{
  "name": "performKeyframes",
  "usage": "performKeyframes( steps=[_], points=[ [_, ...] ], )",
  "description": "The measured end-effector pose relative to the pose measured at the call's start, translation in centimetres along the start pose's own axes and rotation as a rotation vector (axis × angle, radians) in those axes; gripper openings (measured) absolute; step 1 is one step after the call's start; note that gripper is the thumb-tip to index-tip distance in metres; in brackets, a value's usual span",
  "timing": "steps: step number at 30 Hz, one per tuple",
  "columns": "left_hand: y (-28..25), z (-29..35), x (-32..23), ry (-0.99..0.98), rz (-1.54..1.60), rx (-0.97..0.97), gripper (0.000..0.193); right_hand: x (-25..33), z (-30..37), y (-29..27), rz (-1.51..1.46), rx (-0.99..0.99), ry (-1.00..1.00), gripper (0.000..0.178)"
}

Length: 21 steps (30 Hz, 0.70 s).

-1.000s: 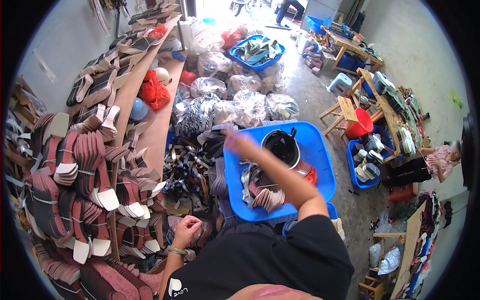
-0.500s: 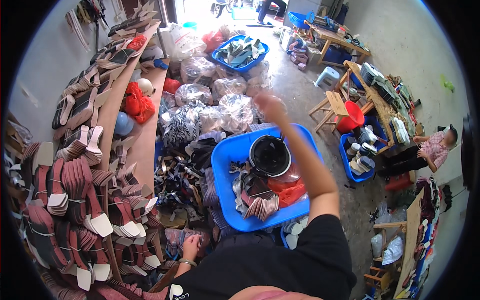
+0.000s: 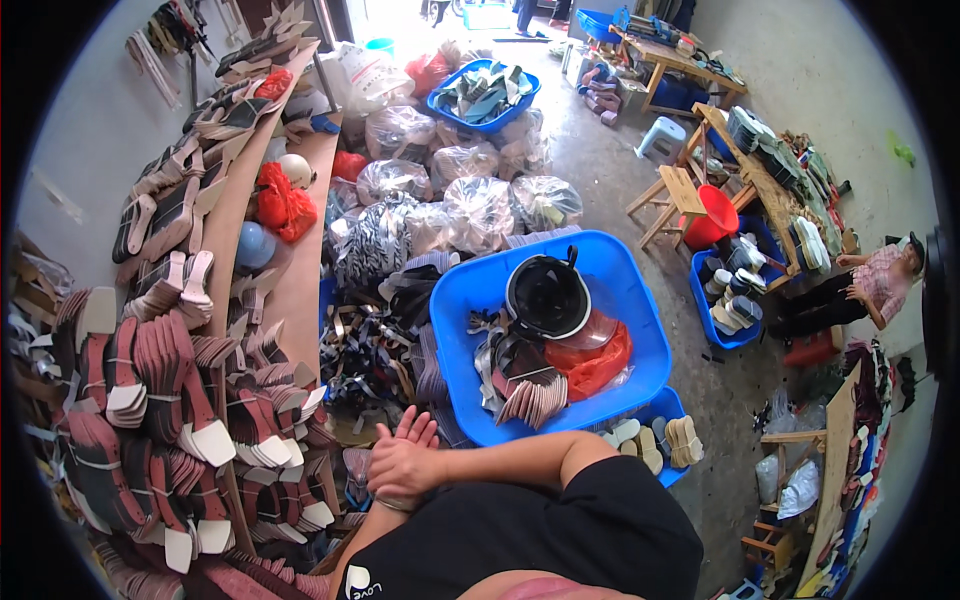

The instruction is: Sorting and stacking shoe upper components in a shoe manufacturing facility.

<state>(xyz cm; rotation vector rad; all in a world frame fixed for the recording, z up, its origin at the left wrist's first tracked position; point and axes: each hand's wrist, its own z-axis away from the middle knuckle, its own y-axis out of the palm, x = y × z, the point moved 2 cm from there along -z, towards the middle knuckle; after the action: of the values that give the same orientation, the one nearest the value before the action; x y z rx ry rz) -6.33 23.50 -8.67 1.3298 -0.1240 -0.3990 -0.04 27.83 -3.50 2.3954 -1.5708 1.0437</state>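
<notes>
My right forearm reaches across in front of me, and my right hand (image 3: 402,466) lies over my left hand (image 3: 415,428) near its wrist, with its fingers curled round it. Spread fingers of my left hand stick up beyond it; the palm is mostly hidden, and neither hand shows any object. Just ahead stands a large blue tub (image 3: 452,345). In it are an upturned black helmet (image 3: 548,298) with a clear visor (image 3: 592,332), a red plastic bag (image 3: 598,362) and a bundled stack of pinkish insoles (image 3: 532,402).
Racks of bundled shoe soles (image 3: 130,400) rise at the left. Clear bags (image 3: 480,215) and a second blue tub (image 3: 485,95) stand ahead. At the right are a wooden stool (image 3: 680,190), a red bucket (image 3: 712,215), a workbench (image 3: 745,160) and a seated person (image 3: 870,290).
My right arm has swung down from above the tub, and its hand now rests on my left hand. My left hand has risen slightly and its fingers have spread.
</notes>
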Motion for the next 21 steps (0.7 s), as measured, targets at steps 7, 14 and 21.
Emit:
performKeyframes(
  steps=[7,14,21],
  points=[
    [0.3,2.9,3.2,0.019,-0.092,-0.21,0.05,-1.3,4.2,-1.2,0.028,0.336,0.211,0.026],
    [0.1,6.0,4.3,0.03,-0.123,-0.234,0.052,1.6,5.0,-0.3,0.079,0.399,0.441,0.034],
    [2.3,9.8,4.6,0.139,-0.038,-0.257,0.076,5.2,6.2,1.8,0.015,0.429,0.39,0.044]
  ],
)
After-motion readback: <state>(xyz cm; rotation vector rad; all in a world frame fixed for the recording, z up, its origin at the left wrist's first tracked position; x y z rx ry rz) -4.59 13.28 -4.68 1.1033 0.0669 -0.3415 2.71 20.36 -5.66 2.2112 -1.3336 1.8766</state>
